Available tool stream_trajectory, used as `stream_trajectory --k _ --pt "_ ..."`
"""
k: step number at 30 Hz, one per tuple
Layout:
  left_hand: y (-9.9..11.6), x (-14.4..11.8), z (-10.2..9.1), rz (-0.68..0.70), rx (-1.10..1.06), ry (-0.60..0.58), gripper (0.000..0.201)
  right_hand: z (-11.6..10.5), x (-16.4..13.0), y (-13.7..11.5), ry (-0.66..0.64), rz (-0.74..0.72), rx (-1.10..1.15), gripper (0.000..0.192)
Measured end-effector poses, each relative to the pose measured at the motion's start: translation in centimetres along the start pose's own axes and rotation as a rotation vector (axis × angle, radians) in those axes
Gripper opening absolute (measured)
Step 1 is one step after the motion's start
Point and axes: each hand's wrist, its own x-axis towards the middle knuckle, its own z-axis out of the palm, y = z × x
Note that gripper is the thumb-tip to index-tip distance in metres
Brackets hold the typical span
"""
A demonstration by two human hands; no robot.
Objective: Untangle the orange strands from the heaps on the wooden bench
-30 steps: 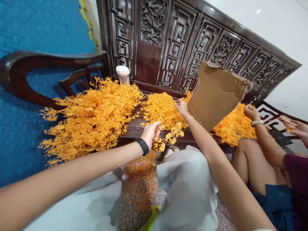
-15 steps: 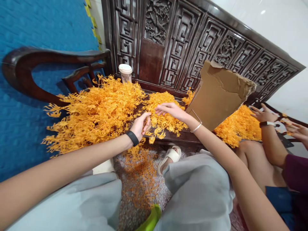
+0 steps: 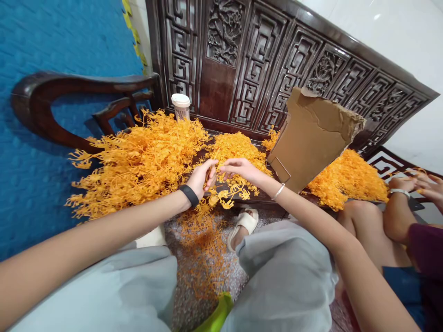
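Observation:
My left hand [image 3: 204, 177] is closed, its thumb and fingers curled round an orange plastic sprig [image 3: 226, 196] whose branching tips hang out below the palm. Just to the right, my right hand [image 3: 241, 169] has its fingers bent together in a pinch, with the tips close to those of the left. Whatever sits between the right fingertips is too small to make out. Beneath both hands lies a small heap of orange sprigs [image 3: 235, 143] on the dark wooden bench [image 3: 256, 197]. A larger pile of orange sprigs [image 3: 145, 161] rises on the left.
A torn cardboard box [image 3: 311, 138] stands on the bench, with another orange heap [image 3: 360, 180] beyond it. Behind the left pile is a white-lidded cup [image 3: 181, 106]. Orange bits [image 3: 200, 258] litter the floor near a green object [image 3: 218, 316]. A co-worker's hands [image 3: 415, 184] are at right.
My right hand has shifted slightly left and down, nearer the left hand. The sprig's tips below my hands have moved right. The co-worker's near hand has dropped and drawn toward their other hand.

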Motion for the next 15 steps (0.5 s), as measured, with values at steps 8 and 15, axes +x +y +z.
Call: stream_trajectory --k 8,15 --pt "-0.8 -0.3 -0.4 -0.042 0.035 0.045 0.04 -0.6 0.7 1.4 0.075 -0.135 -0.339 0.009" --pt "-0.4 0.1 -0.2 -0.026 0.071 0.028 0.038 -0.8 1.1 1.6 0.052 -0.141 -0.39 0.014"
